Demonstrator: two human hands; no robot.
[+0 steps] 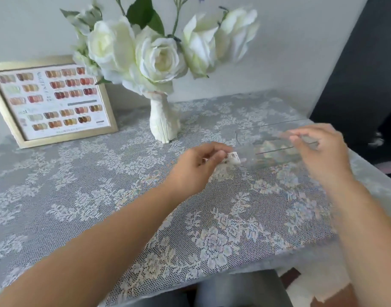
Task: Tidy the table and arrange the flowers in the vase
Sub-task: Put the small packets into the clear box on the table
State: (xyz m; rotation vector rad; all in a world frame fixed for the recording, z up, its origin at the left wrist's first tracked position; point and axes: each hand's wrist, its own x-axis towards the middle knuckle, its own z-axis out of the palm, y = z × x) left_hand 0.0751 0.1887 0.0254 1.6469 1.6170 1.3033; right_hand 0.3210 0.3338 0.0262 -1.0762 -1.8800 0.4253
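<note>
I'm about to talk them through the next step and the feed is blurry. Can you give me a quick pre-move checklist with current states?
1. Flowers in the vase: ok, white blooms seated.
2. Vase upright on the lace tablecloth: ok.
3. Left hand grip on the small white object: ok, pinched at the fingertips.
4. Right hand grip: cannot tell, motion blur; something clear seems to lie under it.
5. Picture frame standing against the wall: ok, apart from the vase.

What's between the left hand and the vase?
Head view: only bare lace tablecloth lies between the left hand and the white vase. The hand pinches a small white object on its far-right side.
</note>
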